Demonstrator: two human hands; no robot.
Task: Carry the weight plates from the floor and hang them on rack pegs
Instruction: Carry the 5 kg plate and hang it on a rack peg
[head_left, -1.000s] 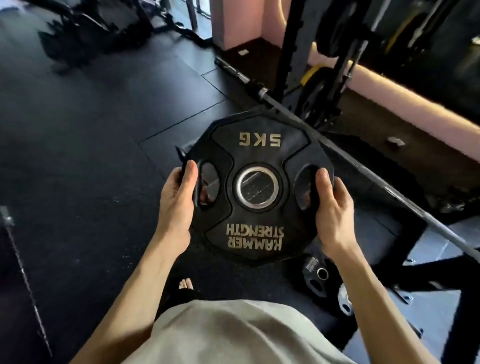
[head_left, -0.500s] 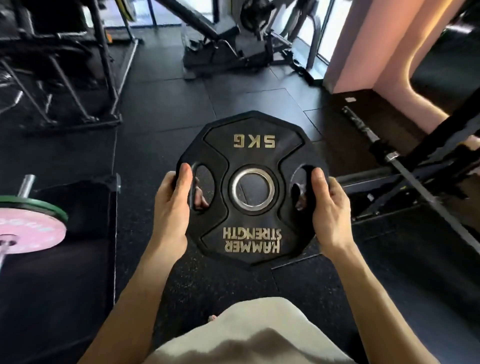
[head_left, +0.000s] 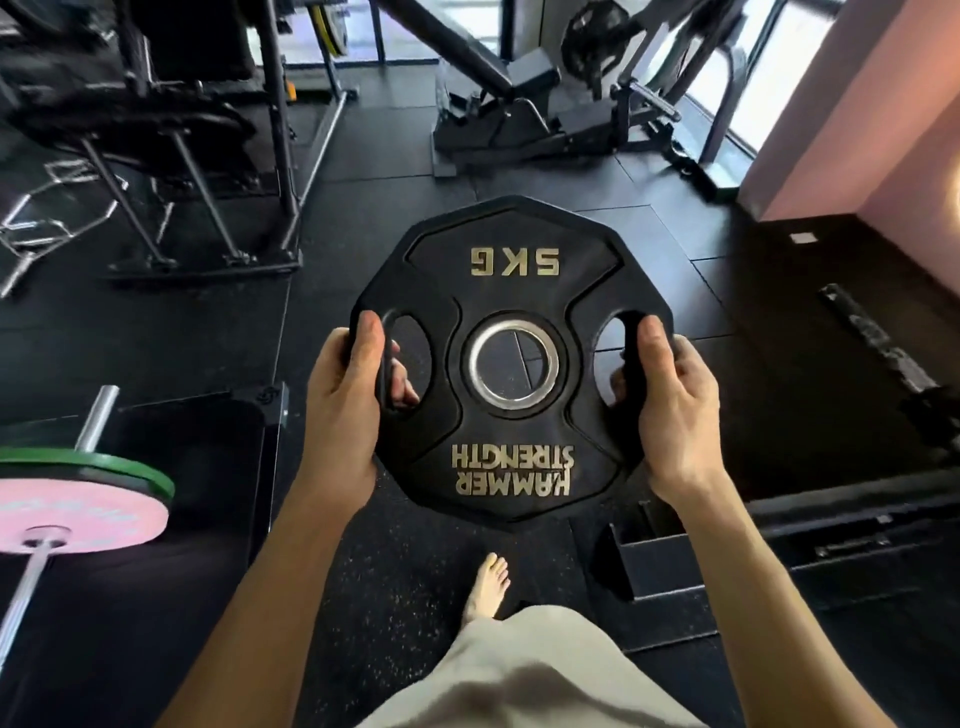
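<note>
A black 5 kg weight plate (head_left: 511, 270) with gold lettering and a steel centre ring is held flat in front of me, above the floor. My left hand (head_left: 345, 410) grips its left handle slot, thumb on top and fingers curled through the opening. My right hand (head_left: 675, 410) grips the right handle slot the same way. The lettering reads upside down from here. No rack peg is in sight.
A barbell with pink and green plates (head_left: 78, 499) lies at lower left. A bench frame (head_left: 171, 171) stands at upper left, and a machine (head_left: 524, 114) at the top centre. A black platform (head_left: 841, 395) and pink wall (head_left: 857, 104) are on the right. My bare foot (head_left: 488, 587) is on the rubber floor.
I have turned left, away from the rack and the bar on the floor. The plate stays in both hands at the same height. The loaded barbell and machines have come into sight.
</note>
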